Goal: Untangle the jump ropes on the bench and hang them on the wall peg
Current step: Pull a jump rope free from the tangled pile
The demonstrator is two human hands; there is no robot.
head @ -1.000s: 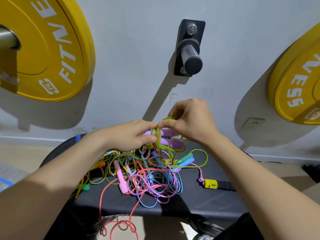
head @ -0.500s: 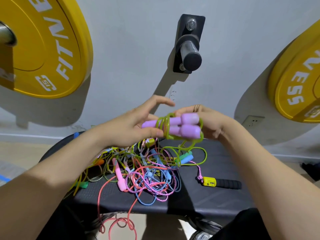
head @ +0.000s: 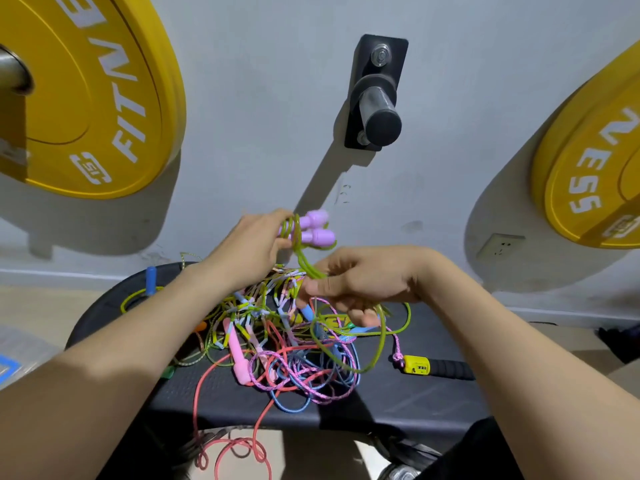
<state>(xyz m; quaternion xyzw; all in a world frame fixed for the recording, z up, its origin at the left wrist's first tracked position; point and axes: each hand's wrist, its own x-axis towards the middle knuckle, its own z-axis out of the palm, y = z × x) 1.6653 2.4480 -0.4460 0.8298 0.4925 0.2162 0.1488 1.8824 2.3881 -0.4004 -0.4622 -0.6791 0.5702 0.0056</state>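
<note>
Below the wall peg (head: 379, 109), the left hand (head: 252, 251) now pinches the purple handles (head: 317, 228) alone; the right hand (head: 360, 285) has dropped to grip the green cord (head: 307, 264), likely drawing it free.

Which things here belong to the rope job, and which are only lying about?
Belong to the job:
green rope, held by the left hand and right hand
rope tangle
bench
wall peg

Only lying about:
left yellow plate
right yellow plate
wall socket
</note>
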